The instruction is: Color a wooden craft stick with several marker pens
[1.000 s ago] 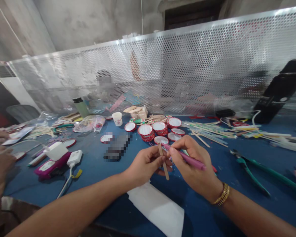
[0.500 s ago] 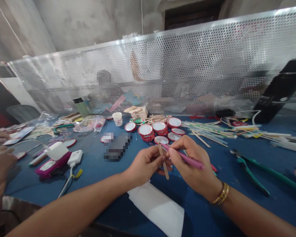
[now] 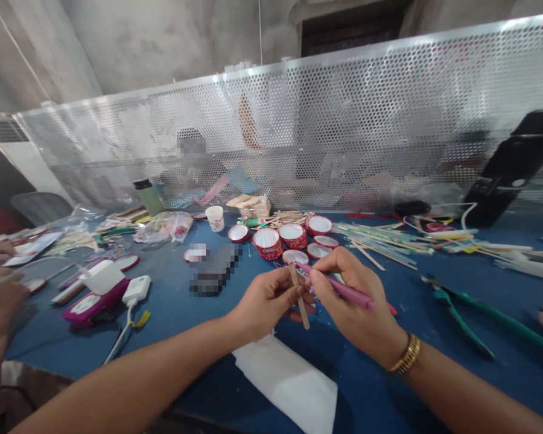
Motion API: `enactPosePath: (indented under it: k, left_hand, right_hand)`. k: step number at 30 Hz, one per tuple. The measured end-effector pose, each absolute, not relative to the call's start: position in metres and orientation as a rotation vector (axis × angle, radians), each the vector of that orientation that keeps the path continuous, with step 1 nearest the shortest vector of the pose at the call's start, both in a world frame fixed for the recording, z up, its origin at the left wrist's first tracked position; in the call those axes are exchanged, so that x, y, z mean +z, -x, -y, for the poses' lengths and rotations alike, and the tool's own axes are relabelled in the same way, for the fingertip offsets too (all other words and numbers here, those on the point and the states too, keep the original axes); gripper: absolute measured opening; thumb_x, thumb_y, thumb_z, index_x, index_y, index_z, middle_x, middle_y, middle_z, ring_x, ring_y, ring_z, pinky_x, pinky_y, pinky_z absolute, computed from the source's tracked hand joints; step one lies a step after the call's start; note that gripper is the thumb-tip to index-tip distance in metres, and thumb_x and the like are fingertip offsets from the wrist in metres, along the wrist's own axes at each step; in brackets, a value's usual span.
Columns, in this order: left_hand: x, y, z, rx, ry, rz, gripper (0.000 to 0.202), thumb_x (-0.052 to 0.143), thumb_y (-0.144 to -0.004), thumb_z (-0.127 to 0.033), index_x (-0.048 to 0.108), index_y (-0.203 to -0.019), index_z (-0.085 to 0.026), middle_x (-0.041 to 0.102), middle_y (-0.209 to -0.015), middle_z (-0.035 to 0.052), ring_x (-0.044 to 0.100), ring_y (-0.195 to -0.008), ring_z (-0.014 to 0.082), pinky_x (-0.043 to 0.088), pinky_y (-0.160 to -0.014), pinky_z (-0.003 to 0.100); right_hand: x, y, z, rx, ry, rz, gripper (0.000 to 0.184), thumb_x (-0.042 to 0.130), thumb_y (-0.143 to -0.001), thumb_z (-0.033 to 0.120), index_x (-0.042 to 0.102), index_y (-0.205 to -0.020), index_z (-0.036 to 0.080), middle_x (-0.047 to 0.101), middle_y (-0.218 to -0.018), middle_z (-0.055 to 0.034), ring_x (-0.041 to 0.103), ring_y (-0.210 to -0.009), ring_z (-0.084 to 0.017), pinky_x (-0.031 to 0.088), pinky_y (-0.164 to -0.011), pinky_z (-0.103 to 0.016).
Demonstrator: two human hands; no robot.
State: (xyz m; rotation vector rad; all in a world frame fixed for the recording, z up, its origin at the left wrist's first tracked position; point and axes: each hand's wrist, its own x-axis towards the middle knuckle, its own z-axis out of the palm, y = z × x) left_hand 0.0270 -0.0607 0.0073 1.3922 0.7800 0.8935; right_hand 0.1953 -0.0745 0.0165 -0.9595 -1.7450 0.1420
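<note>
Flat wooden stick at lower centre of the frame, pinched crosswise in left hand: thumb over the middle of the stick, curled fingers behind, closed down to the thickness of the wood. Upper end tilted towards upper left, projecting clear above the thumb; lower end projecting below the grip.

Pink pen held in right hand, right of centre: thumb and fingers closed around the barrel in a writing grip, tip directed left towards the upper part of the stick. Impossible to tell whether touching the wood.

Left fingertips partly hidden behind stick and right hand. Any mark on the stick too small to make out. Dark rectangular object left of centre, obscured by pixelation. Co-worker's hand cut off at left edge.

Directly beyond the hands, at centre: red-rimmed discs, some stacked, the nearest partly covered by fingers. Below the hands: folded white sheet, at bottom centre. At right: green-handled pliers, well apart from the right hand. At left: purple power strip. Across the background: perforated metal screen.
</note>
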Motion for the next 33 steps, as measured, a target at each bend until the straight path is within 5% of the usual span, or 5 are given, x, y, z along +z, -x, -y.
enactPosePath:
  k: [33]
  left_hand:
    - [0.0059,-0.0265,0.0608,0.873,-1.404,-0.772,0.04,0.072,-0.077,-0.049,0.059,-0.093,-0.016,0.066,-0.083,0.0024,0.068,-0.075,0.0152,0.058,-0.062,0.025]
  right_hand:
    - [0.0152,-0.1952,0.075,0.144,0.937,1.741,0.011,0.054,-0.088,0.022,0.051,-0.078,0.021,0.057,-0.068,0.0041,0.055,-0.057,-0.01,0.042,-0.055,-0.022]
